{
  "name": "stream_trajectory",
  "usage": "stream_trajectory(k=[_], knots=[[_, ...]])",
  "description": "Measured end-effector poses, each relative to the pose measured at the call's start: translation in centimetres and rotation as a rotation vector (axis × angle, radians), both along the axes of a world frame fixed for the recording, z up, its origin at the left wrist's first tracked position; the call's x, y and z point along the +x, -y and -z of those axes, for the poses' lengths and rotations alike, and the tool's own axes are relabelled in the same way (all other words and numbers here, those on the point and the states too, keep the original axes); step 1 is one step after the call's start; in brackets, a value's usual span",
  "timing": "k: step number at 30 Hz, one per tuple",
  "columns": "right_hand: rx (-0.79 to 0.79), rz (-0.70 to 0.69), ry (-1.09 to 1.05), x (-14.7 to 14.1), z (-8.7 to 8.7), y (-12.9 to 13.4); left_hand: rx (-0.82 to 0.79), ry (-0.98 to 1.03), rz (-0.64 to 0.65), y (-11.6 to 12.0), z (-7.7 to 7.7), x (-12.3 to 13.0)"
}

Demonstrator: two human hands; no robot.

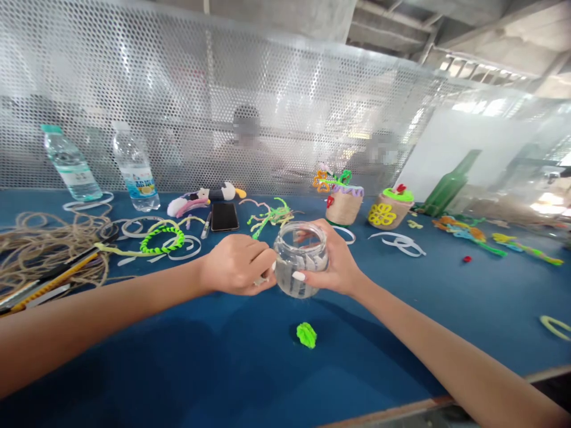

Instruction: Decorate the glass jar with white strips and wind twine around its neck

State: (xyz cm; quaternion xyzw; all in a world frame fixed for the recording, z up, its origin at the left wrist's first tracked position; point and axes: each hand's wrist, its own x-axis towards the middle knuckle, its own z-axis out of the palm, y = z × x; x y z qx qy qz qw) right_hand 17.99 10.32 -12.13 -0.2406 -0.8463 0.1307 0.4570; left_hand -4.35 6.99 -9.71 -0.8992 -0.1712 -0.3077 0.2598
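From my distant seat, through the head camera, I see the glass jar (294,270) mouth up near the middle of the blue table (178,368); I cannot tell whether its base touches the surface. My right hand (336,261) has fingers and thumb wrapped around the jar's right side. My left hand (241,264) is just beside the jar's left side, its fingers curled in tightly; I cannot tell whether they pinch anything. A fuzzy green piece (306,335) lies between the jar and the table's near edge. Toward the far edge I see a phone (224,217) and, right of the jar, two decorated pots, one with orange and green shapes on top (345,207), the other with a yellow flower (381,216). Loose twine (40,244) covers the table's left end, with a twisted green ring (145,245) beside it.
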Motion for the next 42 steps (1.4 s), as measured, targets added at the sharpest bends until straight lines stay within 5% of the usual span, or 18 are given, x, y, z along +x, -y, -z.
stream_trajectory(k=[21,31,37,42], knots=[[0.02,-0.052,0.015,0.8,0.2,-0.9,0.321,-0.229,0.098,0.4,0.2,-1.6],[-0.046,-0.095,0.072,2.1,0.3,-2.5,0.305,-0.255,0.089,1.8,1.5,-4.1],[-0.27,-0.14,0.374,5.5,-3.1,-2.9,-0.004,-0.041,-0.121,4.0,-0.8,-6.2],[0.045,0.377,0.119,5.2,-9.3,3.2,0.13,0.105,-0.282,4.9,-3.2,-6.2]])
